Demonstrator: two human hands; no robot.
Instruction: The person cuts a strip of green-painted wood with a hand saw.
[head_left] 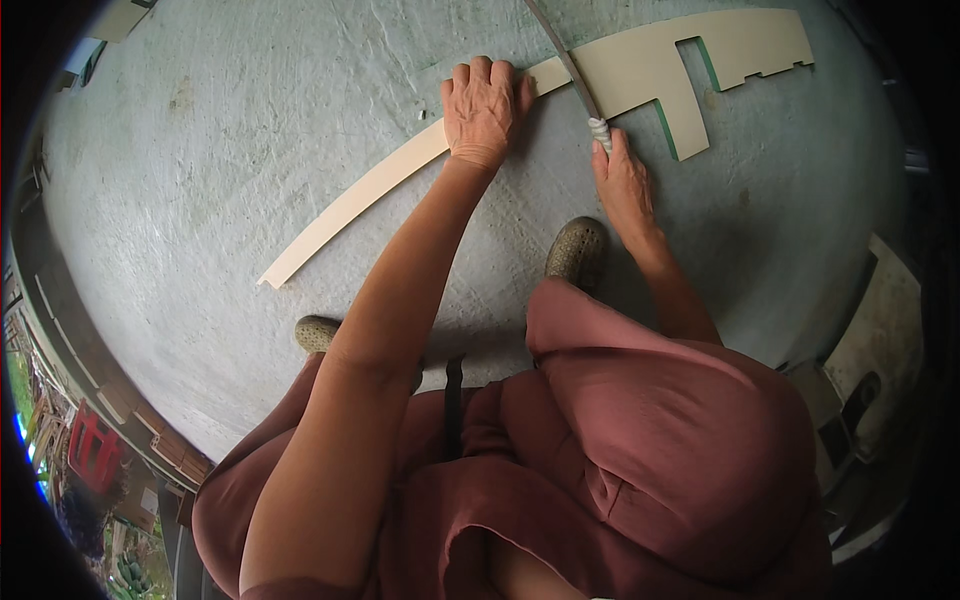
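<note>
A long cream-coloured board [640, 70] with notches cut in its far right end lies on the grey concrete floor [250, 150]. My left hand [483, 108] presses flat on the board near its middle, fingers spread. My right hand [622, 180] grips the cloth-wrapped handle of a thin saw blade [565, 60], which runs up and away across the board just right of my left hand.
Two olive shoes [577, 248] rest on the floor below the board, with reddish-brown trousers [660, 440] filling the lower frame. A red container [92, 450] and clutter sit beyond the floor's lower-left edge. Dark objects lie at the right rim.
</note>
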